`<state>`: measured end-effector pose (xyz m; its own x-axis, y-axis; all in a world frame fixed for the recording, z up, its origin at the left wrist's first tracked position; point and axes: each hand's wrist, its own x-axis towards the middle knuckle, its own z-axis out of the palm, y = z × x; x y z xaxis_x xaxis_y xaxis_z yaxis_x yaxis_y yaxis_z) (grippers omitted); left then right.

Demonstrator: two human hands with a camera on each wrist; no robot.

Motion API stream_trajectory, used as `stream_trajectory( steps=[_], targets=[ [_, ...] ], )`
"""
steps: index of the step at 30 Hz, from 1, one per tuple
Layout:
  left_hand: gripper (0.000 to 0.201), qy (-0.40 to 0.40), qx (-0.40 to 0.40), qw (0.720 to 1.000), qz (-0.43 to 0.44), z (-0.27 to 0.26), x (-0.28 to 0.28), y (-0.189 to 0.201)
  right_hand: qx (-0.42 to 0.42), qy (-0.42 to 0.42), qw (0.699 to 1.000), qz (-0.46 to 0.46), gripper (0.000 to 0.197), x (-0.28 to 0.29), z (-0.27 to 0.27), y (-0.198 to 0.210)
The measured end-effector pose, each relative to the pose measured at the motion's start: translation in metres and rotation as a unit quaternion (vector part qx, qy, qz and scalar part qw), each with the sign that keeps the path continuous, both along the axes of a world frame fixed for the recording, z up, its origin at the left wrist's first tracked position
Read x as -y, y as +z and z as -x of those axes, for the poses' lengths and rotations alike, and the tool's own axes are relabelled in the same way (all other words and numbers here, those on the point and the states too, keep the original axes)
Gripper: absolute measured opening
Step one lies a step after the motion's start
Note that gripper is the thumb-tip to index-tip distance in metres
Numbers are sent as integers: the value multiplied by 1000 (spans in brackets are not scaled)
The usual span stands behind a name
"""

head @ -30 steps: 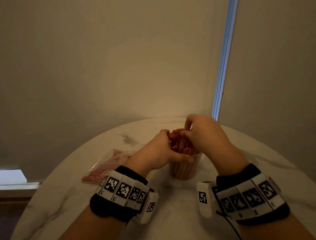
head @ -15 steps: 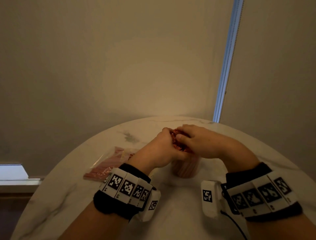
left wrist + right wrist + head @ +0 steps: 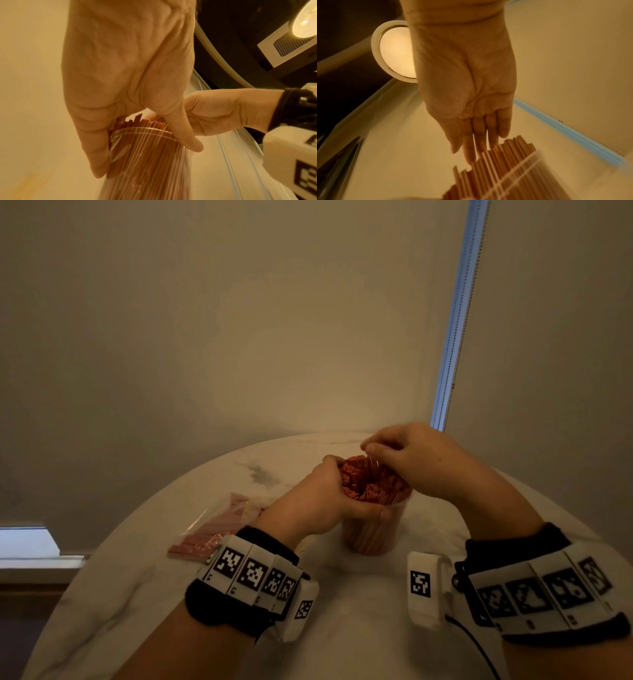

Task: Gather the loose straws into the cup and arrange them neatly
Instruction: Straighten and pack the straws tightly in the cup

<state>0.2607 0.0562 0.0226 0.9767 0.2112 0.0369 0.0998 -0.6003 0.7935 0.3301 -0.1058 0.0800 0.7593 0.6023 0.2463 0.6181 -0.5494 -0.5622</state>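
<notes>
A clear plastic cup [image 3: 371, 537] packed with red straws [image 3: 371, 486] stands mid-table. My left hand [image 3: 329, 498] grips it at the rim; in the left wrist view the fingers and thumb of that hand [image 3: 123, 88] curl round the cup [image 3: 145, 159] just below the uneven straw tops [image 3: 145, 123]. My right hand [image 3: 380, 451] hovers over the far right side of the bundle. In the right wrist view its fingers [image 3: 477, 140] hang straight and close together, tips at the straw ends [image 3: 505, 152]. Nothing shows between them.
A clear bag of pink straws [image 3: 219, 529] lies on the round marble table [image 3: 342, 628] left of the cup. A wall stands just behind the table, with a blind's bead chain [image 3: 452, 337] at the right. A window sill [image 3: 30, 546] is at the far left.
Half a second ago my right hand lay flat across the straw tops; now it has lifted up and to the right. My left hand keeps its grip on the cup.
</notes>
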Motion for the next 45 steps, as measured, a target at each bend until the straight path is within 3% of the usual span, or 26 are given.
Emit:
stream_trajectory(
  steps=[2,4,6,8,10,14,17,19,22,26,31,40,45],
  targets=[
    [102,4,-7,1000,-15,0,1,1,6,16,995,97,43,-4,0,-7],
    [113,-6,-27,999,-27,1,3,4,-39,34,986,156,52,-10,1,-16],
    [134,-19,-50,997,-49,6,6,12,-39,30,990,129,48,-11,-1,-18],
    [139,-11,-52,994,-94,15,5,26,-8,25,997,70,33,-11,-3,-14],
    [127,13,-24,994,-104,24,0,43,10,17,1000,18,25,-9,-1,-7],
    [74,60,38,995,-71,45,-27,70,49,8,998,-28,27,-10,10,2],
    [43,93,-7,989,-115,64,-65,74,43,38,998,-19,26,-19,31,9],
    [37,107,-87,974,-180,75,-91,67,30,62,998,-3,25,-29,47,7],
    [45,101,-239,918,-301,87,-116,47,-5,104,991,81,25,-56,68,-8],
    [68,35,-323,869,-374,92,-115,15,41,136,946,293,32,-105,78,-34],
    [48,19,-297,877,-377,88,-113,-2,104,129,923,347,29,-141,69,-50],
    [95,113,-270,890,-350,88,-122,-23,160,118,903,380,21,-176,74,-70],
    [92,142,-267,893,-333,91,-121,-29,145,117,899,397,25,-182,79,-77]
  ],
)
